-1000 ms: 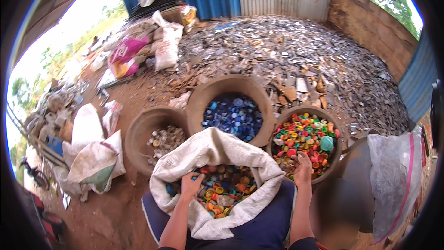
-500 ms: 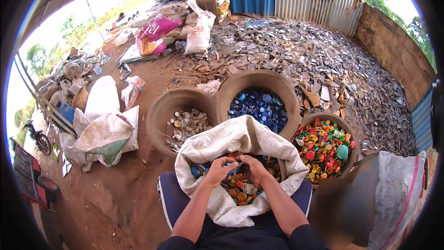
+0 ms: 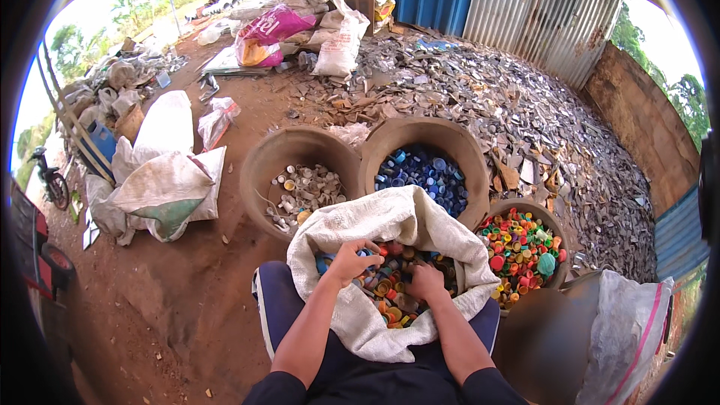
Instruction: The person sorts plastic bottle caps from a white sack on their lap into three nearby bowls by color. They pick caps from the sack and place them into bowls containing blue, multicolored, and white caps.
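A white woven sack (image 3: 337, 226) lies open on my lap, its rim rolled outward, with mixed coloured bottle caps (image 3: 391, 285) inside. Over the left part of its mouth is my left hand (image 3: 350, 262), thumb and fingers apart, with no cap plainly held. My right hand (image 3: 426, 282) reaches down among the caps on the right, fingers curled; their tips are partly hidden, so what they pinch does not show. Beyond the sack stand three round tubs: one with whitish caps (image 3: 309, 189), one with blue caps (image 3: 427, 180), and one at right with red, yellow and green caps (image 3: 521, 251).
A wide heap of broken plastic pieces (image 3: 540, 135) covers the ground behind the tubs. Empty-looking sacks (image 3: 161, 187) lie at left on reddish dirt. Filled sacks (image 3: 341, 49) are stacked at the back. A translucent sack (image 3: 626, 330) is close on my right.
My hands, close together over the sack before, have moved apart. The right one has dropped into the caps. A blue cap at my left fingers is no longer seen there. The view has shifted slightly.
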